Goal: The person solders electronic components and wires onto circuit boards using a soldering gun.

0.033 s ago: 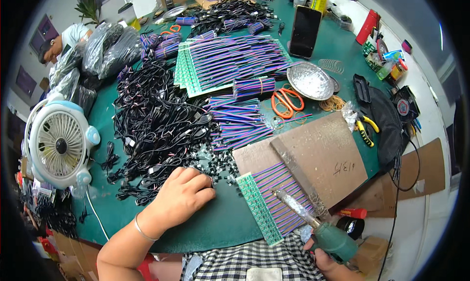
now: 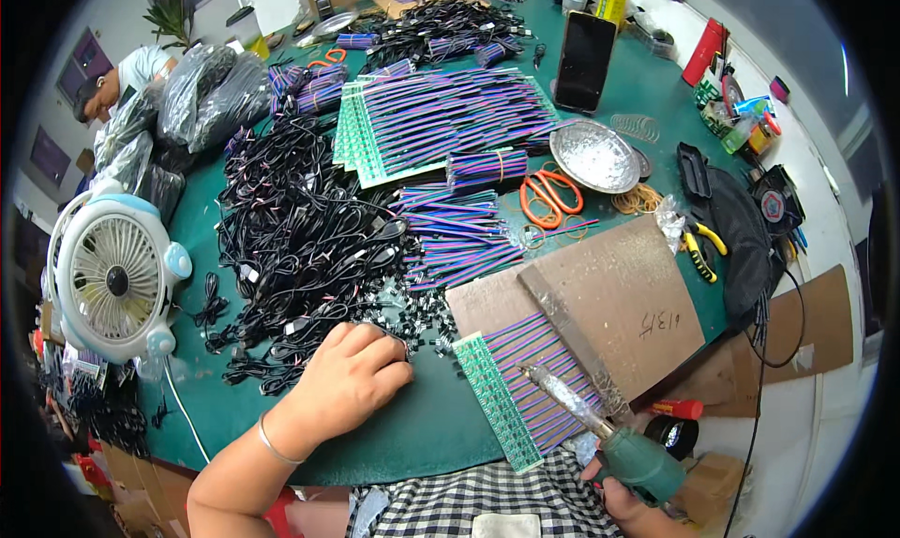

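My left hand [image 2: 349, 381] rests knuckles-up on the green table at the near edge of a big heap of black cables [image 2: 300, 247]; its fingers curl over small black connectors, and I cannot tell whether it grips one. My right hand [image 2: 626, 502] holds a green-handled soldering iron [image 2: 600, 424], its tip pointing up-left over a row of green circuit boards [image 2: 495, 402] with purple striped ribbon wires [image 2: 548, 374]. These boards lie on a brown cardboard sheet [image 2: 619, 294].
A white desk fan [image 2: 114, 277] stands at the left. Stacks of wired boards [image 2: 441, 116], orange scissors [image 2: 551, 196], a metal dish [image 2: 594, 156], an upright phone [image 2: 585, 62], yellow pliers [image 2: 701, 249] and black bags [image 2: 202, 93] lie around. Another person [image 2: 117, 79] sits at the far left.
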`<state>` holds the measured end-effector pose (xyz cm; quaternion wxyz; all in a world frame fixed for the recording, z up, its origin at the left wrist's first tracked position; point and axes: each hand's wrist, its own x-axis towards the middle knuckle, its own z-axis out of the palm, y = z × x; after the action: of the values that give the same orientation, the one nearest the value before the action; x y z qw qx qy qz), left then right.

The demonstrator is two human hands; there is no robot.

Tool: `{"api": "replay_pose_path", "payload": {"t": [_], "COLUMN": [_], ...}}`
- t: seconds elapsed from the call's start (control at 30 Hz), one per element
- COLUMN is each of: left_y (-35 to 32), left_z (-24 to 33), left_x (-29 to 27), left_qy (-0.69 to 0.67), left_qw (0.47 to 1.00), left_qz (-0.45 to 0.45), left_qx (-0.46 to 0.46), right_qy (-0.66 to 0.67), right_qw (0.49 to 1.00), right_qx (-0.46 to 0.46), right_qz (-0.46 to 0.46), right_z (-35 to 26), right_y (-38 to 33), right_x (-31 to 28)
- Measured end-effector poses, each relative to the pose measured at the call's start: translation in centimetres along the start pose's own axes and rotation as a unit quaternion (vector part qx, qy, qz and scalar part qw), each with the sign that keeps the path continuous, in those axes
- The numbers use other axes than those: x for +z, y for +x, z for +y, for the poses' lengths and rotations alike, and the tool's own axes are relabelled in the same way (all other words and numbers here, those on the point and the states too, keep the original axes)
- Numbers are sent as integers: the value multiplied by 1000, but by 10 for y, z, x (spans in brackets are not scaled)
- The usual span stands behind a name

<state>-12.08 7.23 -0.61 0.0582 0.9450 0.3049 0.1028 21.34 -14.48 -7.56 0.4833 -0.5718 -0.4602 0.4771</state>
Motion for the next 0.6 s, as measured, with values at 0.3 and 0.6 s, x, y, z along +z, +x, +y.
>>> {"api": "replay_pose_path", "payload": {"t": [0.3,0.6], "left_y": [13,14], "left_z": [52,55], "left_x": [31,45], "left_qy": [-174,-113], "left_qw": [967,980], "left_qz": [150,147], "left_qx": [-108,-78], "right_qy": [57,48], "right_qw": [997,996], "right_qx": [47,74], "right_qz": [22,-15], "right_z": [5,-6], "right_y": [2,11], "right_x": [19,18]}}
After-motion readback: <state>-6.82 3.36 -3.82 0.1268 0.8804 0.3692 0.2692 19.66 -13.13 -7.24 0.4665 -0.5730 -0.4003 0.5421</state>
